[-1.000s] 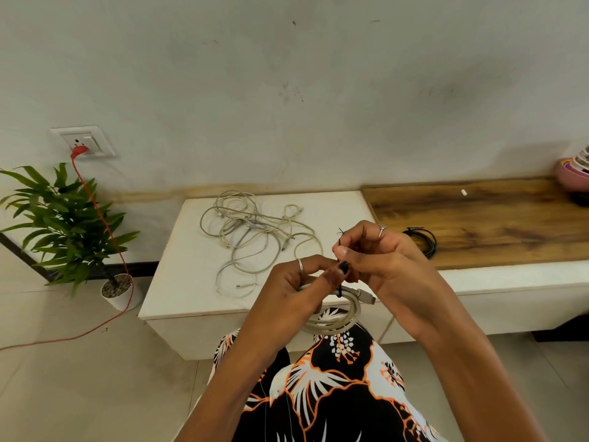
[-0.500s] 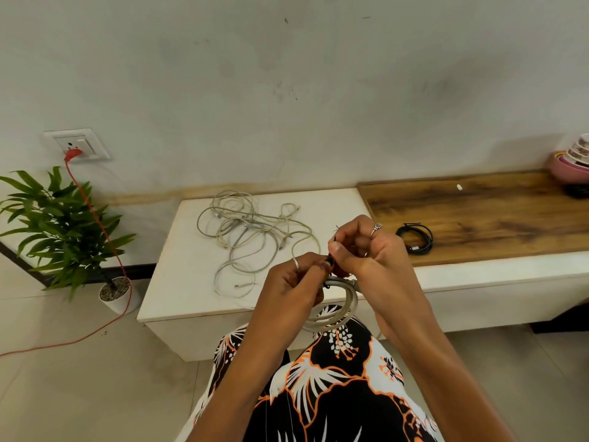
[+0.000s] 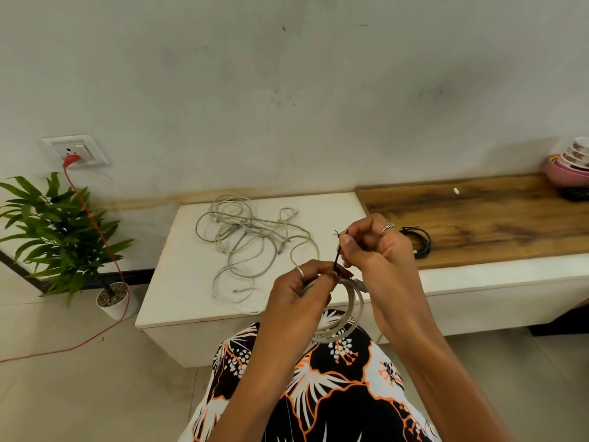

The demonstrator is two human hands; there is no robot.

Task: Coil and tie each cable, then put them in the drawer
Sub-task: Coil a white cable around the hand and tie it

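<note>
Right hand has lifted above white cabinet top.

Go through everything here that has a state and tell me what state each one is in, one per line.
Pale cable: coiled, held by left hand.
Black tie: around the coil, pulled up by right hand.
Pale cables on white counter: loose, tangled.
Black cable: coiled, on wooden top.
Red plug: in wall socket.
Bowls: stacked.
</note>
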